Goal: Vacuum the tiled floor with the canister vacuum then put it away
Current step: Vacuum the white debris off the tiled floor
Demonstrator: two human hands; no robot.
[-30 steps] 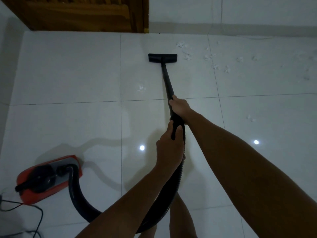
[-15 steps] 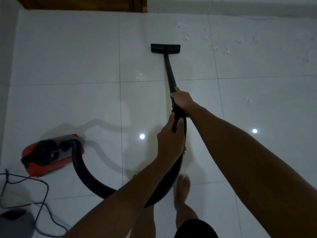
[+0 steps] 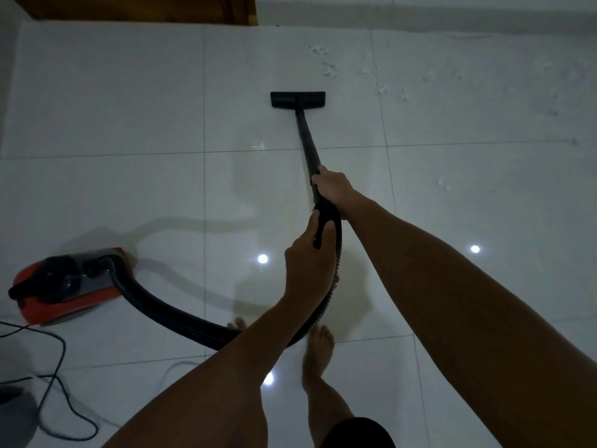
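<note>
1. The glossy white tiled floor fills the view, smooth and mirror-bright with thin grey grout lines and round lamp reflections; it is where all the work happens. Compared with a second ago, more of the near floor and the person's bare feet show, so the view has tipped down.
2. The red plastic canister vacuum with the black top handle sits at the lower left, now higher in the view than before, its thin dark power cord looping loosely on the tiles beside it.
3. The ribbed black flexible hose curves from the canister up to the hands.
4. The straight black rigid wand runs forward, and its flat rectangular black floor head lies flat on a tile. The head has come back towards the person since a second ago, so I judge this a pull-back stroke.
5. The right hand grips the wand, fingers curled round it; the left hand wraps the curved black handle, thumb and fingers closed on it.
6. The scattered white fluffy scraps lie beyond and right of the head, untouched, so plenty of vacuuming remains.
</note>
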